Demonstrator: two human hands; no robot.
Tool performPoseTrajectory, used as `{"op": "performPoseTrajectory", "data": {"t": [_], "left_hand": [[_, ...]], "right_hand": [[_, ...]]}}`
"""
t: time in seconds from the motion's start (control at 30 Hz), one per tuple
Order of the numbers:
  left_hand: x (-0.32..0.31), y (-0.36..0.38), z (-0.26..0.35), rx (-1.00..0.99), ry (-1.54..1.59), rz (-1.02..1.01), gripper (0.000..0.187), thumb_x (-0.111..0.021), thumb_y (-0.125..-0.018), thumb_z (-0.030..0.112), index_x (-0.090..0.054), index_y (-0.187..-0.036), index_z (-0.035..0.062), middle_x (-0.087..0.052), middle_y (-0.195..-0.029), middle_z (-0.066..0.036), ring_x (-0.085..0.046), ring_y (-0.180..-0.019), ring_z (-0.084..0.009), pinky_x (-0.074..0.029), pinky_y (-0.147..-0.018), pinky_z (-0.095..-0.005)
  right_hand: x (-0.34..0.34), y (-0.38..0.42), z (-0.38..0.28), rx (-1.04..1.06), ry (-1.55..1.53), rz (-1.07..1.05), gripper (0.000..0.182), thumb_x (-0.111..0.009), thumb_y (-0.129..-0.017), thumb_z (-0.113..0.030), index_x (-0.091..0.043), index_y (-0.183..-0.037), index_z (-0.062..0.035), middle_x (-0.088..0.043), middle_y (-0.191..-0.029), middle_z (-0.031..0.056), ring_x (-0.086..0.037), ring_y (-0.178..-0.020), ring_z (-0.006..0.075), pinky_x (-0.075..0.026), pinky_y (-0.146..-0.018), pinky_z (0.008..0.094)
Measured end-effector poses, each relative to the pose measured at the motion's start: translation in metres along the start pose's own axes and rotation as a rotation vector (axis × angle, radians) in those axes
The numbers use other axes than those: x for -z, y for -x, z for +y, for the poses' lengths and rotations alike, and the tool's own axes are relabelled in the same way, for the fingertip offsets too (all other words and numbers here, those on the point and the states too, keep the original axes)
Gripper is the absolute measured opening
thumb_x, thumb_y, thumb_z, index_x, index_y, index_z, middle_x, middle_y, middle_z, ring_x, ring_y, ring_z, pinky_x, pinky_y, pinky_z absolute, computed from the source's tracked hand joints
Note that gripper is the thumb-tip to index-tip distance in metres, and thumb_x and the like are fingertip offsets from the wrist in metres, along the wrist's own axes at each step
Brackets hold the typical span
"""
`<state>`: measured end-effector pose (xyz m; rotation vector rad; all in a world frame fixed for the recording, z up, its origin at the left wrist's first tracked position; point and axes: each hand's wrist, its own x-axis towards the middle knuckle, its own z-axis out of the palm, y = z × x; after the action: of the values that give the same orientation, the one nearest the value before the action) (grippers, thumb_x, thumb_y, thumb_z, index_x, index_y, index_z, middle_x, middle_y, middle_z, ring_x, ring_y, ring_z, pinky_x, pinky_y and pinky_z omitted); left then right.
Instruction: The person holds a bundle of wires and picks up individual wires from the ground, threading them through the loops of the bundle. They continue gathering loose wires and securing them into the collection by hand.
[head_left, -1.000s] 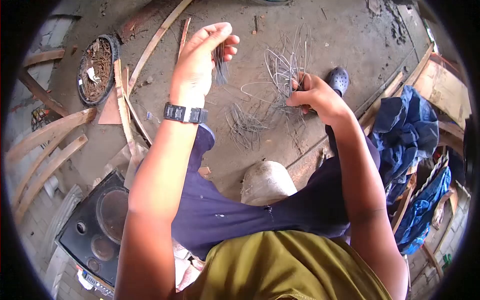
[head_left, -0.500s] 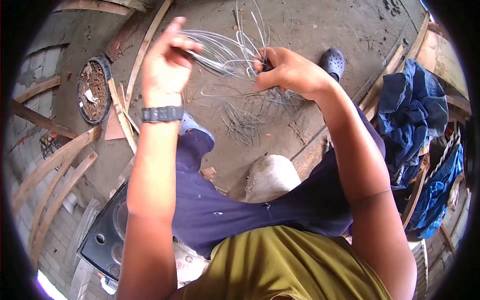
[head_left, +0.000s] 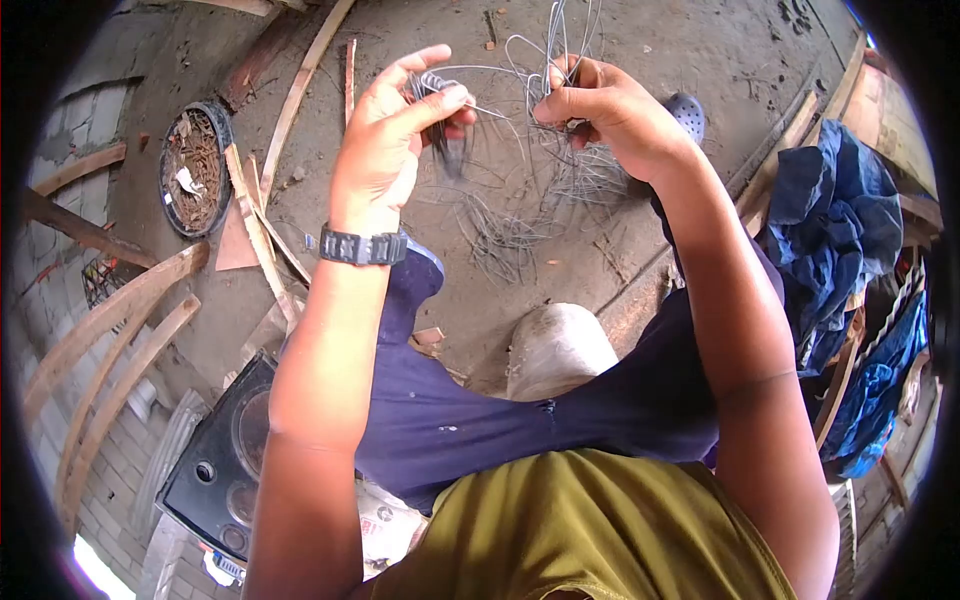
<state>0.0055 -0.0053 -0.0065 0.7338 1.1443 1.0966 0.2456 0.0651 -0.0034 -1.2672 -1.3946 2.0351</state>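
Observation:
My left hand [head_left: 395,135], with a dark watch at the wrist, is closed on a bundle of thin metal wire [head_left: 452,150]. Its thumb presses on the wire, while the index finger is stretched out. To the right, my right hand [head_left: 610,110] pinches more loops of wire [head_left: 555,50], which stick up past its fingertips. Thin strands run across the gap between both hands. Below them, a loose tangle of wire [head_left: 495,235] lies on the dirt floor.
An oval tub [head_left: 225,150] of brown bits stands at the left, near wooden strips [head_left: 250,225] and curved timbers [head_left: 110,330]. A black speaker box [head_left: 215,470] sits lower left. Between my legs is a white sack-like object [head_left: 560,350]. Blue cloth [head_left: 830,210] hangs at the right.
The wire, formerly one spread bundle across both hands, is now parted into a bunch in each. My left hand has shifted right and its fingers have closed; my right hand has moved slightly right and up.

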Motion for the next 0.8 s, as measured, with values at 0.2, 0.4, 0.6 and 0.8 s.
{"op": "performPoseTrajectory", "data": {"t": [0.2,0.4,0.6,0.8], "left_hand": [[0.055,-0.014,0.02,-0.3,0.449,0.21,0.041,-0.064,-0.089,0.006,-0.057,-0.127,-0.0061,-0.07,-0.095,-0.013,-0.069,-0.092,-0.0291,-0.053,-0.092,-0.0443],[0.021,-0.013,0.007,-0.153,0.05,0.038,0.054,-0.068,-0.098,0.026,-0.05,-0.142,0.0005,-0.067,-0.117,-0.015,-0.065,-0.098,-0.0183,-0.052,-0.088,-0.0333],[-0.026,-0.007,-0.014,-0.098,-0.068,-0.022,0.05,-0.071,-0.094,0.011,-0.052,-0.139,0.0016,-0.071,-0.103,-0.009,-0.066,-0.087,-0.0132,-0.051,-0.082,-0.0275],[0.0,-0.016,-0.01,-0.114,0.223,0.114,0.033,-0.063,-0.097,0.007,-0.058,-0.129,-0.0009,-0.068,-0.092,-0.01,-0.067,-0.088,-0.0215,-0.055,-0.085,-0.0378]], "right_hand": [[0.002,-0.005,0.003,-0.05,-0.003,-0.045,0.026,-0.08,-0.076,-0.026,-0.059,-0.086,-0.0138,-0.061,-0.077,-0.0039,-0.057,-0.071,0.0075,-0.043,-0.062,0.025],[-0.007,-0.005,0.004,-0.089,0.129,-0.035,0.026,-0.079,-0.077,-0.025,-0.059,-0.089,-0.0121,-0.061,-0.078,-0.0032,-0.059,-0.071,0.0071,-0.042,-0.059,0.0243],[-0.026,-0.002,0.008,0.019,0.424,-0.065,0.039,-0.084,-0.068,-0.031,-0.065,-0.087,-0.0024,-0.068,-0.079,0.0063,-0.065,-0.073,0.0128,-0.05,-0.063,0.0293],[-0.018,0.001,0.0,0.063,0.432,-0.123,0.036,-0.084,-0.078,-0.028,-0.061,-0.085,-0.0017,-0.061,-0.072,0.0024,-0.055,-0.064,0.0101,-0.043,-0.057,0.0278]]}}
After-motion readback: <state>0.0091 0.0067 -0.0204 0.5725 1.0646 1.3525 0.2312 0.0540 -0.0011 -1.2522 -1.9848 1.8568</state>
